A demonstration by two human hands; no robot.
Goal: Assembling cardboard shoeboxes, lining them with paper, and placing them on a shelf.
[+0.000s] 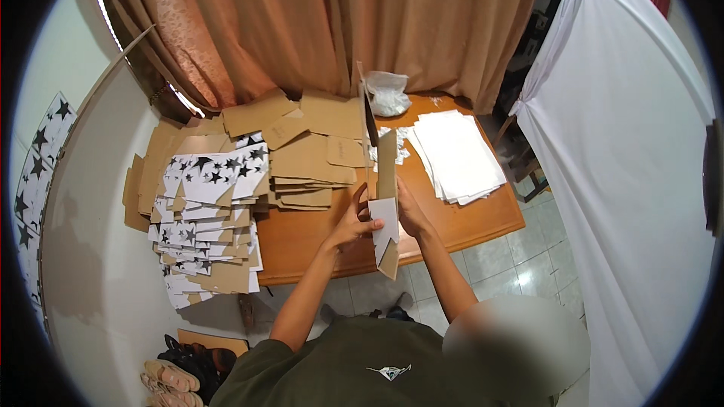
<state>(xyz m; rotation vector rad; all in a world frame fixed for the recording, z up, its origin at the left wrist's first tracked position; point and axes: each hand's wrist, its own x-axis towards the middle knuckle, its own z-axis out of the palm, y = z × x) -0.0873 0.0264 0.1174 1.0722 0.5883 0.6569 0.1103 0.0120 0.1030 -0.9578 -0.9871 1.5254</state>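
Above the table's front edge, both hands' fingers pinch a cardboard sheet.

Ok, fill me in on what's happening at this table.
A person stands at a wooden table, holding a tall flat cardboard piece upright between the left hand and right hand. Star-printed cardboard blanks and plain brown ones are stacked at left, white sheets at right.

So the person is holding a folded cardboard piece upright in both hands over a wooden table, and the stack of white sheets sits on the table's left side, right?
Not quite. In the head view both hands do hold the cardboard piece upright over the wooden table, but the stack of white sheets sits on the table's right side, not the left.
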